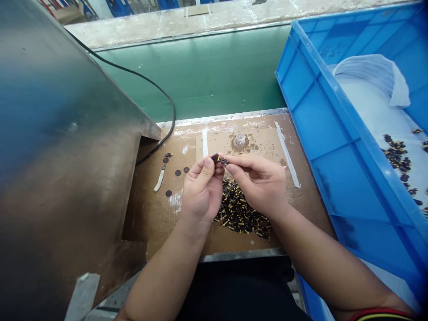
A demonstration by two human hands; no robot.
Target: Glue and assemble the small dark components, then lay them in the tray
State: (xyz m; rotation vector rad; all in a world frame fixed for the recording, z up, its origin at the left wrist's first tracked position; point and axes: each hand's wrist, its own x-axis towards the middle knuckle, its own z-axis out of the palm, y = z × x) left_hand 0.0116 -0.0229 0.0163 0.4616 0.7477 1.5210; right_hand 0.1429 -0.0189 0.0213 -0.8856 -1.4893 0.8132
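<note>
Above the cardboard-covered bench, my left hand (200, 191) pinches a dark, flat piece (215, 157) between thumb and fingers. My right hand (262, 183) closes its thumb and forefinger on a small black-and-yellow part (223, 161). The two pieces meet at the fingertips; whether they are joined I cannot tell. Just below my hands lies a heap of small black-and-yellow parts (242, 211), partly hidden by them. Left of my left hand are several loose dark discs (178, 173) and a slim tool with a pale wrapped handle (159, 179).
A large blue crate (310, 98) stands on the right, with a white liner and dark parts inside. A metal housing (67, 147) fills the left side. A black cable (147, 78) loops down beside it. At the back of the cardboard (174, 138) sits a clear lump (240, 140).
</note>
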